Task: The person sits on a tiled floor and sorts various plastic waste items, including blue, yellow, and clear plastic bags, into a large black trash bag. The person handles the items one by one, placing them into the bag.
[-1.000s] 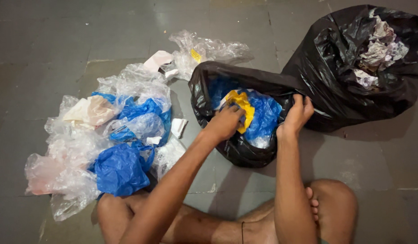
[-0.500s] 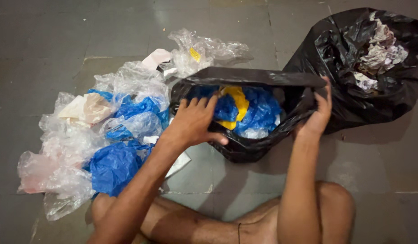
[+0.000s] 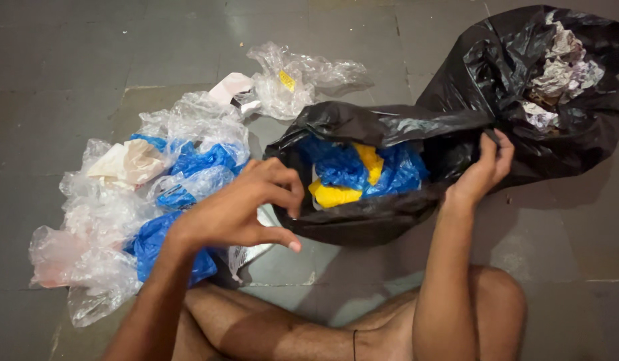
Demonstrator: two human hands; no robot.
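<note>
Black bag (image 3: 363, 220) is staying open: my right hand (image 3: 483, 170) is still pinching its rim, while my left hand (image 3: 239, 210) is withdrawing leftward, half-curled and empty.

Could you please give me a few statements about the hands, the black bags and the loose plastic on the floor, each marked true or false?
1. The right hand grips the rim of the near black bag. True.
2. The left hand holds a yellow piece. False: it holds nothing and hovers by the bag's left edge.
3. The near black bag holds blue plastic and yellow plastic. True.
4. The far black bag is empty. False: crumpled pale paper shows in its mouth.
5. The pile of clear and blue bags lies to the person's left. True.
</note>
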